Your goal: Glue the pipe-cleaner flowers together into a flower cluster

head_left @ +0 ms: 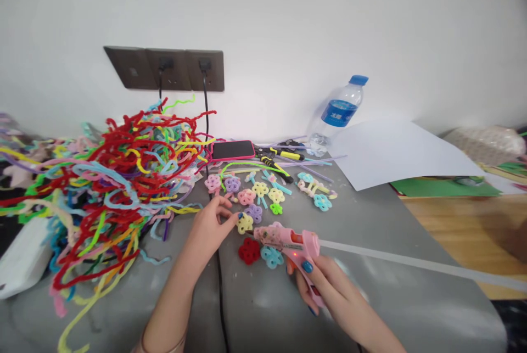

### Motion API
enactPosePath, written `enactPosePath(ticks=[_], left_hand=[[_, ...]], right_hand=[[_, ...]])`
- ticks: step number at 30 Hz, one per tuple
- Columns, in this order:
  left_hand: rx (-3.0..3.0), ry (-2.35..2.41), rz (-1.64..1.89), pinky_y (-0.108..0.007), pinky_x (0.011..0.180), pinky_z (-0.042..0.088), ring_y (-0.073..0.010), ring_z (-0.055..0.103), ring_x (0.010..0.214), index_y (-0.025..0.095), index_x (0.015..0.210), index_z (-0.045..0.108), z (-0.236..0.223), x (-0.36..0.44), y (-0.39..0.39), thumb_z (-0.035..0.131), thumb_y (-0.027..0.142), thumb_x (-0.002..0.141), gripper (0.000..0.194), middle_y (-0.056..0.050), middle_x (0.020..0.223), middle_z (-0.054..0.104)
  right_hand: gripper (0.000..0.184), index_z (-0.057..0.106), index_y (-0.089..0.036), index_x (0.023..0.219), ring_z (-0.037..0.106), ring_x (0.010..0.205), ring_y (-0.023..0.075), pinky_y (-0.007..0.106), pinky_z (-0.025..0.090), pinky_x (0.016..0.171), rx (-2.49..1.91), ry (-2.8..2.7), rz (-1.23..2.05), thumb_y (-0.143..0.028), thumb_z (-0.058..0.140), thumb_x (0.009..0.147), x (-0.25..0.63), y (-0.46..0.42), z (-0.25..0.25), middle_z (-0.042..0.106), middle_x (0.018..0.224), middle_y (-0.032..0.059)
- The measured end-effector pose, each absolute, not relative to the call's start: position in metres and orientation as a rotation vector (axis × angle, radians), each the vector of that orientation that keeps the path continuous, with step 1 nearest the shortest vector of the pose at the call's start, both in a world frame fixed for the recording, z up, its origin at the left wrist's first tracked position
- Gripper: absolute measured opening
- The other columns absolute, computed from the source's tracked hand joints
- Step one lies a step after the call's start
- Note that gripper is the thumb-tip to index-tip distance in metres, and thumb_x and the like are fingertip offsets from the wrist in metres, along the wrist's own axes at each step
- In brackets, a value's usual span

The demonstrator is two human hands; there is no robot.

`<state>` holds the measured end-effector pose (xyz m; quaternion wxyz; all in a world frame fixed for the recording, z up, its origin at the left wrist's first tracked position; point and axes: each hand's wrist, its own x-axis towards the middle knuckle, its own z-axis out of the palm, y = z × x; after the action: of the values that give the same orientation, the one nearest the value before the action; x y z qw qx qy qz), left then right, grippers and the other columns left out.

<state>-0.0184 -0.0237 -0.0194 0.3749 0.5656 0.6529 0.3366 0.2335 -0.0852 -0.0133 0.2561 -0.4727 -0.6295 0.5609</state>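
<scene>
1. Right hand (325,281) wrapped around the grip of a pink plastic hot glue gun (288,240), fingers curled shut on the handle, a translucent white glue stick (411,262) trailing out from its back end toward the right.
2. Left hand (209,221) loosely spread just left of the glue gun's nozzle, forefinger tip touching a small yellow pipe-cleaner flower (245,223); nothing pinched or held.
3. Yellow flower lying flat on the grey table (411,309), right at the gun's nozzle, apparently touching it.
4. Judged light, soft and fuzzy, wire core easily bent; best pinned or picked up by the petal edges, clear of any fresh glue, since the nozzle tip looks hot and close to the fingertip.
5. Just below the gun's nozzle: a red pipe-cleaner flower (249,250) and a light blue one (272,257).
6. Beyond the gun, toward the wall: more pastel flowers (260,191), yellow-handled pliers (275,158), a red-cased phone (233,150), a clear water bottle with blue cap (340,114).
7. Far left of the gun: a big tangled heap of multicoloured pipe cleaners (115,177), crowding the left forearm.
8. A black cable (220,298) running down the table between the two arms, close enough to snag.
9. Right of the gun: a white paper sheet (395,150).
</scene>
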Motion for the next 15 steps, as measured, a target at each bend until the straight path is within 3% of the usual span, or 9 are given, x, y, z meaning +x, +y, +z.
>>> enactPosePath(ticks=[10,15], left_hand=[[1.603,1.596,0.78,-0.026,0.061,0.036,-0.0154,0.054,0.065,0.02,0.075,0.061,-0.011,-0.024,-0.026,0.056,0.034,0.078,0.016,-0.001,0.073,0.065],[1.644,1.581,0.74,-0.026,0.062,0.036,-0.0156,0.052,0.065,0.019,0.079,0.064,-0.012,-0.028,-0.027,0.053,0.034,0.078,0.018,0.0,0.073,0.064]], right_hand=[[0.053,0.057,-0.019,0.087,0.042,0.048,0.0136,0.027,0.037,0.057,-1.274,-1.624,1.544,-0.064,0.033,0.1,0.24,-0.086,-0.021,0.05,0.048,-0.0045],[0.056,0.057,-0.019,0.086,0.037,0.042,0.0129,0.027,0.035,0.051,-1.246,-1.469,1.54,-0.069,0.033,0.097,0.248,-0.085,-0.023,0.048,0.043,-0.0048]])
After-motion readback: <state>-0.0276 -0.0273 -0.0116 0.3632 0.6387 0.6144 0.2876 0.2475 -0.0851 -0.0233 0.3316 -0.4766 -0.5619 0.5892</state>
